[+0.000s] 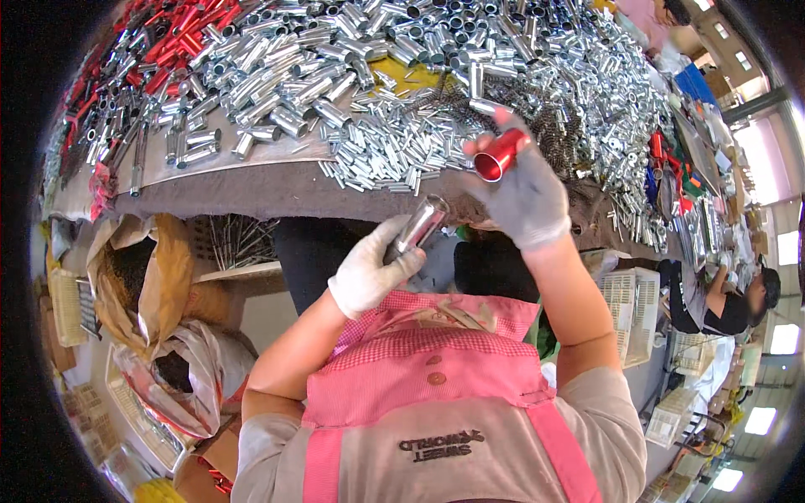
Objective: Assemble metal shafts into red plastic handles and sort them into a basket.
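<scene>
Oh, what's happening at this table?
A person in white gloves is handling metal tubes: the left hand grips a shiny silver metal tube, the right hand a glossy red metal tube. The two tubes are apart. Beyond them, loose silver metal tubes and thin silver metal rods lie heaped.

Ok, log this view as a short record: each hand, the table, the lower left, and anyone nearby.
left hand: gloved, gripping a silver tube
right hand: gloved, raised, holding a red tube
table: cloth-covered, with heaped silver tubes, thin silver pins, red parts at far left
lower left: open brown sack, open white sack
nearby: person in dark clothing, right side
</scene>
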Action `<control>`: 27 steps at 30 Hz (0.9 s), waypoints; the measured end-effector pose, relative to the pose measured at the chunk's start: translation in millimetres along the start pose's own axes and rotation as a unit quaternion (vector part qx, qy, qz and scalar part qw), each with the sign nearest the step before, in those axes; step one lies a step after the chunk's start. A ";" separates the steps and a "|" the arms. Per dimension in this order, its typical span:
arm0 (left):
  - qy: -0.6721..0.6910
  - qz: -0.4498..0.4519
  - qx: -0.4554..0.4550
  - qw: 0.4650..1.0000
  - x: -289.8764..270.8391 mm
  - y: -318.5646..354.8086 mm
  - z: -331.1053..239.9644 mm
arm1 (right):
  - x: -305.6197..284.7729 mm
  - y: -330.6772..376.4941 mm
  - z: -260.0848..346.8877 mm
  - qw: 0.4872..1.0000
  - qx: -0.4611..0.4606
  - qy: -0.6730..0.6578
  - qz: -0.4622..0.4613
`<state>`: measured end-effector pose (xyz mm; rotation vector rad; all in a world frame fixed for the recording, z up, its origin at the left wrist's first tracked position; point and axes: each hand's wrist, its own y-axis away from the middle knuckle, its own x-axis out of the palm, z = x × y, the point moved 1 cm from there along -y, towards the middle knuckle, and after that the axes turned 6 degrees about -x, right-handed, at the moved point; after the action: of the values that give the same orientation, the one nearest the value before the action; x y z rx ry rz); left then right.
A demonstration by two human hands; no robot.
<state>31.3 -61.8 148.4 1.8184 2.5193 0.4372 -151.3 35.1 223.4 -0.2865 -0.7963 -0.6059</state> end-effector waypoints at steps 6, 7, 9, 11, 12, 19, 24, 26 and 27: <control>-0.190 -0.115 0.087 0.971 -21.9 -2.7 -21.2 | -10.3 -4.2 28.1 0.712 -0.093 0.666 0.204; -0.240 -0.089 0.025 0.966 -23.0 -2.5 -32.1 | -5.9 -5.1 29.1 0.684 -0.069 0.688 0.234; -0.291 -0.047 -0.039 0.955 -24.7 -4.0 -41.3 | -1.8 -8.0 24.0 0.655 -0.063 0.700 0.278; -0.301 -0.022 -0.044 0.952 -27.3 -7.1 -34.2 | -2.9 -16.0 15.3 0.646 -0.148 0.639 0.391; -0.317 -0.008 -0.063 0.946 -28.7 -8.5 -34.7 | -5.3 -19.1 8.1 0.675 -0.116 0.601 0.411; -0.338 0.036 -0.067 0.938 -44.7 -8.1 -22.1 | -12.3 -8.1 -28.2 0.719 -0.051 0.596 0.355; -0.375 0.007 -0.017 0.927 -43.0 -11.1 -10.3 | 1.3 2.0 -65.0 0.716 -0.059 0.581 0.382; -0.378 -0.030 -0.040 0.924 -44.5 -9.4 -11.9 | 8.9 -4.7 -69.1 0.738 -0.068 0.544 0.393; -0.370 -0.056 -0.032 0.927 -47.4 -9.1 -8.5 | 12.3 -13.7 -68.2 0.738 -0.057 0.538 0.404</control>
<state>37.0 -110.5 147.0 1.4243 2.0230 -0.1573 -113.3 -11.9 186.8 -0.3017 0.5242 0.0836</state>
